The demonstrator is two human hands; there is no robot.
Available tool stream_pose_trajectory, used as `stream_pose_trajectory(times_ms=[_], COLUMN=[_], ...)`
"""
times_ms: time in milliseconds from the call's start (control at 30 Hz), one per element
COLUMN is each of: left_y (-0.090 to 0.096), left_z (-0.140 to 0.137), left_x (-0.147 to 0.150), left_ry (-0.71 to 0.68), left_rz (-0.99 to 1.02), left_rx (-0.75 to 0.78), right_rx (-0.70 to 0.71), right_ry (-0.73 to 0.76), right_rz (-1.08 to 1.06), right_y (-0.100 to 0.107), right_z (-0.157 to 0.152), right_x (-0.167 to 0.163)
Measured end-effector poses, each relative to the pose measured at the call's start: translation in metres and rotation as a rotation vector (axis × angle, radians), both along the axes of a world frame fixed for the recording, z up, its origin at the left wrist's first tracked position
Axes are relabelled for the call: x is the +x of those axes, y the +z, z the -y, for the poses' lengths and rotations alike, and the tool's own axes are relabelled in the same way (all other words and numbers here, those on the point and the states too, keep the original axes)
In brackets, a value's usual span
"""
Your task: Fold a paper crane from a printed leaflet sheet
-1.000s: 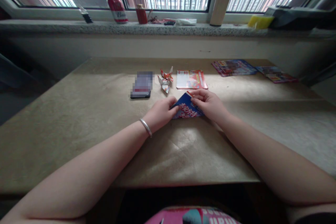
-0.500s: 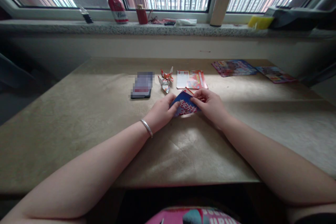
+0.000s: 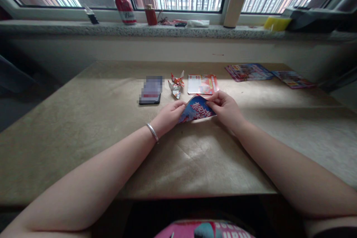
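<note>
A folded sheet of blue printed paper [image 3: 197,108] with red and white lettering is held between my two hands over the table. My left hand [image 3: 170,116], below a silver bangle, pinches its left edge. At the upper right corner, my right hand [image 3: 223,105] has thumb and fingers closed on the paper. Just beyond lies a stack of red and white printed sheets [image 3: 203,84]. Left of that stack sit folded paper figures [image 3: 177,84], white with orange and red patches. The underside of the held paper is hidden.
A dark phone-like object [image 3: 151,90], partly pixelated, lies left of the figures. Colourful leaflets [image 3: 249,72] and another pile of leaflets [image 3: 292,79] lie at the back right. On the windowsill stand a red and white can [image 3: 125,9], a red lighter-like object [image 3: 151,15] and a yellow item [image 3: 277,23].
My hands have moved slightly apart and the blue paper is spread wider, showing more of its left part. The white and red corner that stuck out at its top is now mostly covered.
</note>
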State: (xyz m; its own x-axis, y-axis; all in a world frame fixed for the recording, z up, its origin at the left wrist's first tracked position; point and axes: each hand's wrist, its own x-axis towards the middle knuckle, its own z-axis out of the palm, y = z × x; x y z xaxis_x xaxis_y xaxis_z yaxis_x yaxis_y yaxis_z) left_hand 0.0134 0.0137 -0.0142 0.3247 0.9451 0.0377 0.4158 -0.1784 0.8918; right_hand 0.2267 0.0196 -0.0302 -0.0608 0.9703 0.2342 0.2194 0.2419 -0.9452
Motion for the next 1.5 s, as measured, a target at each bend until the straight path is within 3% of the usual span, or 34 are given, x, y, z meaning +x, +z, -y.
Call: stream_pose_trajectory(times_ms=[167, 333, 733, 1067, 1333, 1500], left_y=[0.006, 0.008, -0.001, 0.005, 0.003, 0.001], left_z=[0.009, 0.012, 0.013, 0.018, 0.019, 0.019], left_x=[0.001, 0.003, 0.008, 0.011, 0.012, 0.011], left_ry=[-0.032, -0.009, 0.051, 0.149, 0.129, 0.132], left_rz=[-0.254, -0.423, 0.029, 0.145, 0.287, 0.326], left_rx=[0.248, 0.286, 0.208, 0.232, 0.095, 0.161], right_rx=[-0.039, -0.065, -0.092, -0.046, -0.048, -0.042], right_ry=[0.012, 0.065, 0.080, 0.077, 0.082, 0.087], right_rz=[-0.037, -0.089, -0.185, -0.173, -0.185, -0.196], right_y=[0.003, 0.007, 0.010, 0.013, 0.014, 0.013], right_z=[0.004, 0.007, 0.016, 0.023, 0.023, 0.024], right_x=[-0.005, -0.011, -0.020, -0.024, -0.023, -0.024])
